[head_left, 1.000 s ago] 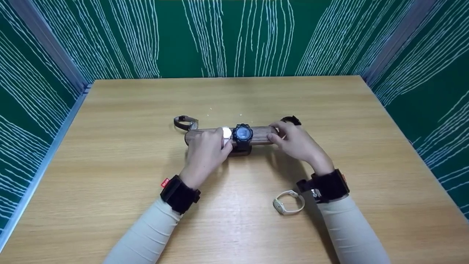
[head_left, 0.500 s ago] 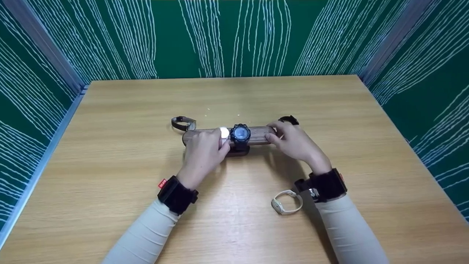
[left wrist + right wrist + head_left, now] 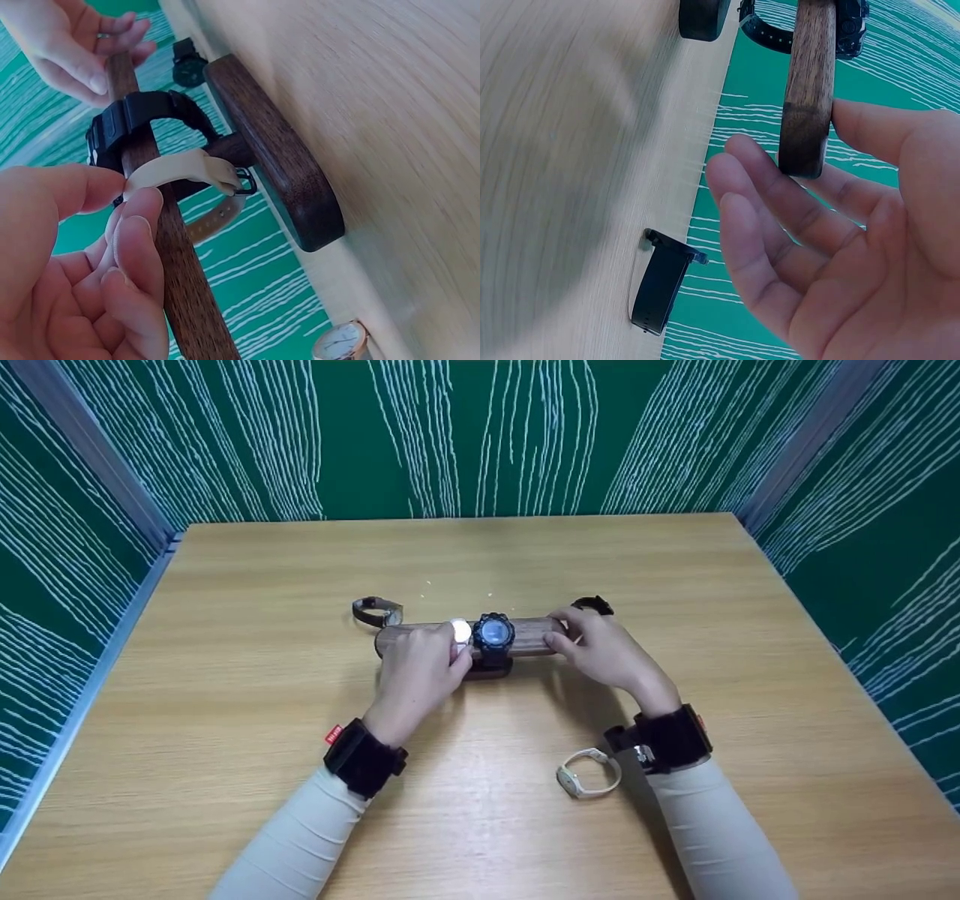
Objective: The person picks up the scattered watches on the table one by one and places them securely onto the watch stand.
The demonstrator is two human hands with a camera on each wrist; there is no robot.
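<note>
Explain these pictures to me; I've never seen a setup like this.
There is no machine, only a person's two bare hands. The wide picture comes from a camera on the head; the two close ones come from cameras worn on the wrists, where black bands show. The left hand pinches a pale-strapped watch looped around the bar of a wooden stand. The right hand holds the bar's end. Between them, a chunky black watch also circles the bar. Three more watches lie on the table: a cream one nearest the person, and two dark ones beyond the bar's ends.
</note>
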